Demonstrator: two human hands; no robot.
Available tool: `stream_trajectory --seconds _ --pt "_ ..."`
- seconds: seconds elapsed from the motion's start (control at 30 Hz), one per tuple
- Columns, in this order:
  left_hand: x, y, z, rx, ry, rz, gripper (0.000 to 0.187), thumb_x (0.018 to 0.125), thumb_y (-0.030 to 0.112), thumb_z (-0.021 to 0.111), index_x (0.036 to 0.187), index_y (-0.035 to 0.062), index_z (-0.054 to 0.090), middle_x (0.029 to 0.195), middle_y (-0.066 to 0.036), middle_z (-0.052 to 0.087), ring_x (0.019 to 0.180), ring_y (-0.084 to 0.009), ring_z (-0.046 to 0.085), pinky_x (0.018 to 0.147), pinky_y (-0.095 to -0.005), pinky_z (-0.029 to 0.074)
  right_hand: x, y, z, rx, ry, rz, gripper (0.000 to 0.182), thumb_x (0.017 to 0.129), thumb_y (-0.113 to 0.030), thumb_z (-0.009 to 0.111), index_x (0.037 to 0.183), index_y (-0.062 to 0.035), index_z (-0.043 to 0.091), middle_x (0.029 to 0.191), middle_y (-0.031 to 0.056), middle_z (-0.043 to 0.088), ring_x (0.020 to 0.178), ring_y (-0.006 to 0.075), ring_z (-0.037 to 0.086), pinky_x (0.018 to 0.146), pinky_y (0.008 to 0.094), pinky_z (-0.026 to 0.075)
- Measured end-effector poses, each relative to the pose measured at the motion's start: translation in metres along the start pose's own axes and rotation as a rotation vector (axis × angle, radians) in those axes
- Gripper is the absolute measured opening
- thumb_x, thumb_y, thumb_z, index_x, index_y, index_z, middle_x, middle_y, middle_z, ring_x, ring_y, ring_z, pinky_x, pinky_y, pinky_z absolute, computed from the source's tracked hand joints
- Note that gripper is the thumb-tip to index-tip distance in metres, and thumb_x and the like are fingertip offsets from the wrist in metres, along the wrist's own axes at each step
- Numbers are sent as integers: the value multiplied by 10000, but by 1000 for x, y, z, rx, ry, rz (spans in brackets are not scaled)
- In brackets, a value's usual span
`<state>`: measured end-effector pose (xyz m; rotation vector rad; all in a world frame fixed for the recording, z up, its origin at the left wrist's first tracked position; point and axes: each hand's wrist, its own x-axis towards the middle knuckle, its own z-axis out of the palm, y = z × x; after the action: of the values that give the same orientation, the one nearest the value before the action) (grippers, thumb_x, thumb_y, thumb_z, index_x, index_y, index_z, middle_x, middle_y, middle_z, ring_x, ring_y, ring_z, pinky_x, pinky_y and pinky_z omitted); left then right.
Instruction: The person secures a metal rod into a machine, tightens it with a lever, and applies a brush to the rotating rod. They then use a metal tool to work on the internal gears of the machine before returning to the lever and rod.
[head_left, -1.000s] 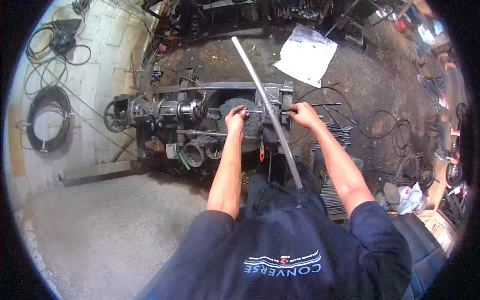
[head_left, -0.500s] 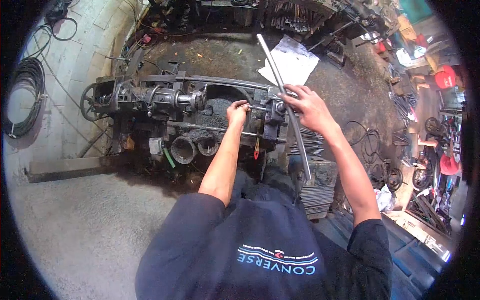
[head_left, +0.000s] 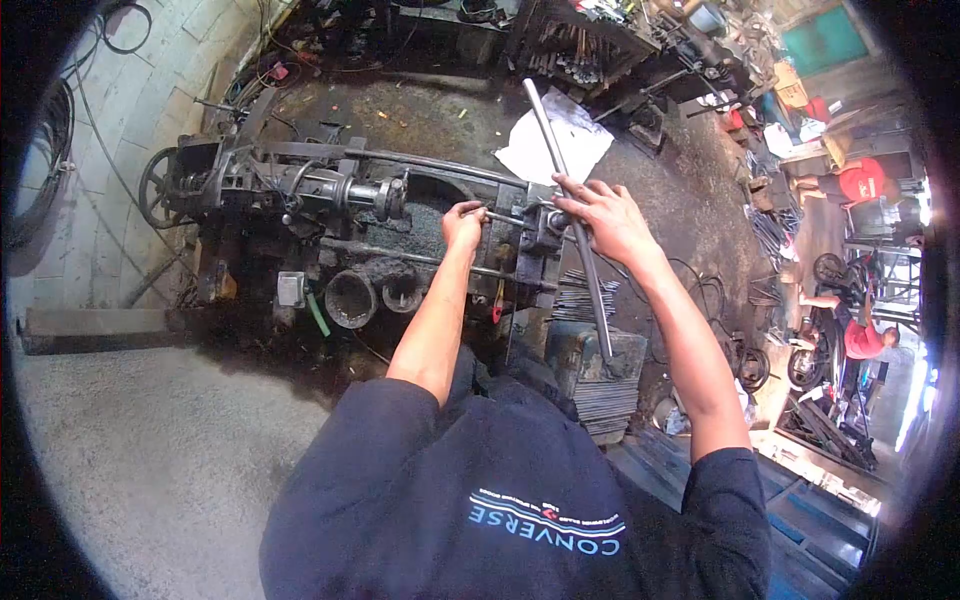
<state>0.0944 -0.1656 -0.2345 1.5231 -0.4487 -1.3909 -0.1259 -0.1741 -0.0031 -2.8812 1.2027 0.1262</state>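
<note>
My left hand (head_left: 463, 226) is closed in a pinch on the near end of a thin metal rod (head_left: 503, 217). The rod runs right into a clamp block (head_left: 541, 232) on a dark, greasy machine. My right hand (head_left: 612, 222) lies over a long metal bar (head_left: 597, 285) beside that clamp, with fingers across it; the thumb's grip is partly hidden. This bar slants from the upper left to the lower right. Left of my left hand is the machine's spindle head (head_left: 385, 199), above a trough of dark metal chips (head_left: 425, 228).
A handwheel (head_left: 155, 187) is at the machine's left end. Two round cups (head_left: 352, 298) sit on its near side, by a green tube (head_left: 318, 315). Stacked rods (head_left: 607, 405) lie near my legs. A white sheet (head_left: 560, 140) covers floor beyond. People in red (head_left: 862, 180) are far right.
The view has shifted, so the machine appears a little farther left. Both hands keep their places on the rod and the bar. The bar's tilt is nearly the same.
</note>
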Motion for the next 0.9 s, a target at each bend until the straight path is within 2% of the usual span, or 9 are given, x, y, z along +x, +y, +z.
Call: stream_trajectory --seconds 0.17,0.3,0.37,0.6,0.67,0.7,0.77,0.8,0.9 --pt "1 -4 -2 -58 7 5 253 849 -50 631 1101 -42 641 987 -152 711 841 -190 681 764 -276 529 0 -13 -6 44 -86 169 569 720 -39 668 1258 -222 629 1496 -67 425 1003 251 602 853 441 443" --pt "1 -8 -6 -111 28 23 248 852 -62 620 1100 -49 635 1007 -155 706 846 -192 679 771 -279 530 -4 -16 2 44 -54 233 567 691 -66 683 1238 -210 637 1492 -53 435 1003 268 616 848 438 441" --pt "6 -14 -8 -163 42 44 216 835 -45 663 1050 -32 654 922 -121 702 754 -168 674 686 -271 558 -5 -17 8 18 -46 290 547 705 -111 707 1232 -231 624 1478 -24 447 1007 268 642 835 508 447" --pt "2 -9 -11 -112 1 20 256 854 -38 645 1110 -36 645 984 -133 711 833 -181 679 775 -281 527 -14 -21 25 33 73 398 494 714 -152 721 1199 -156 629 1389 51 527 947 259 671 881 520 423" --pt "4 -12 -11 -137 5 13 244 843 -13 679 1085 -26 662 941 -110 715 814 -170 676 766 -280 524 -16 -22 32 -46 185 415 436 745 -245 749 1133 -84 636 1216 93 632 898 264 681 893 510 400" --pt "9 -19 -10 -139 2 10 244 843 -13 679 1085 -26 662 941 -110 715 814 -170 676 766 -280 524 -16 -25 32 -48 182 417 436 745 -245 749 1133 -84 636 1216 93 632 898 264 681 893 510 400" --pt "22 -35 -8 -246 11 38 246 833 -6 691 1078 -23 665 936 -100 711 797 -161 668 752 -274 522 -12 -31 33 -135 75 498 438 771 -344 753 1070 -44 643 966 113 699 810 280 690 904 505 382" --pt "22 -29 -9 -65 119 54 252 825 -6 698 1074 -23 663 925 -98 705 784 -161 661 741 -274 523 -9 -35 32 -122 90 536 406 804 -407 726 968 -40 675 793 138 704 732 297 692 922 506 363" --pt "8 -21 -8 -252 17 7 208 823 -34 689 1031 -14 684 933 -92 703 778 -138 646 699 -249 515 0 -43 28 -84 -32 677 460 847 -488 660 861 -31 707 769 164 705 718 313 696 882 493 392"
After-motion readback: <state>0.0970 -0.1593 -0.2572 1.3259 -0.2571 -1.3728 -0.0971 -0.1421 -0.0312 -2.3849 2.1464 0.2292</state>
